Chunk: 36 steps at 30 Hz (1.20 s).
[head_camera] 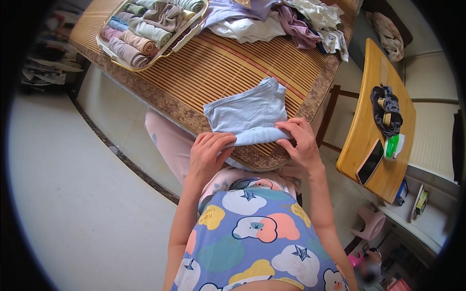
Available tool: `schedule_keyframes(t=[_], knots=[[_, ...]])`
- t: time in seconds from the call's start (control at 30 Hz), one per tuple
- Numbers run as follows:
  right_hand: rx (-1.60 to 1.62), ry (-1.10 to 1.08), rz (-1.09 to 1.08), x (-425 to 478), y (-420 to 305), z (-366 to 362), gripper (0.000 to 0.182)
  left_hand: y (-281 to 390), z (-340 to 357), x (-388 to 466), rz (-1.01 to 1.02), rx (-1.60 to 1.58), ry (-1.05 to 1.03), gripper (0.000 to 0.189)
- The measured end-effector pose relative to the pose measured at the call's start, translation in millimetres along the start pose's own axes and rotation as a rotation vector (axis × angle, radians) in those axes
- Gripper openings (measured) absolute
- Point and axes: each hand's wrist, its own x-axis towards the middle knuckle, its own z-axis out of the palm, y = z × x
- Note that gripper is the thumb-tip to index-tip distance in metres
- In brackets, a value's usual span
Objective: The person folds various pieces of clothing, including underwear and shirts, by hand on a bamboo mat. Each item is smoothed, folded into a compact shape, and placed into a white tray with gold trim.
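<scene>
A light blue garment (251,109) lies flat on the slatted bamboo mat (174,80), its near edge turned over into a roll. My left hand (211,147) grips the left end of that roll, fingers on top. At the other end, my right hand (298,140) pinches the roll between thumb and fingers. Beyond, at the upper left, stands a white basket (120,63) with a gold rim, packed with rolled clothes (149,34) in several pale colours; a crumpled taupe piece (164,16) rests on top.
Loose clothes, including a white garment (247,29) and a mauve one (296,29), heap along the mat's far side. To the right, a wooden side table (364,120) holds a phone (370,162), a dark fabric item (387,112) and a green-and-white packet (394,146). A pink stool (369,222) stands below.
</scene>
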Motion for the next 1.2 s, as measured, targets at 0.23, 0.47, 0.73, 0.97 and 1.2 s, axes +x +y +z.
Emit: schedule_keyframes(t=[0.23,0.47,0.73,0.97,1.2], knots=[[0.041,0.148,-0.030,8,6,16,0.027,8,7,3,-0.148,0.004,0.144,0.019],[0.116,0.251,0.313,26,-12,26,0.021,5,14,19,-0.110,0.198,0.348,0.015],[-0.077,0.167,-0.141,28,1,18,0.036,-4,16,13,0.082,0.283,0.140,0.041],[-0.064,0.012,-0.111,20,5,2,0.043,-6,5,9,0.037,0.112,0.050,0.036],[0.117,0.101,0.177,25,-4,11,0.031,5,8,15,-0.076,0.129,0.201,0.018]])
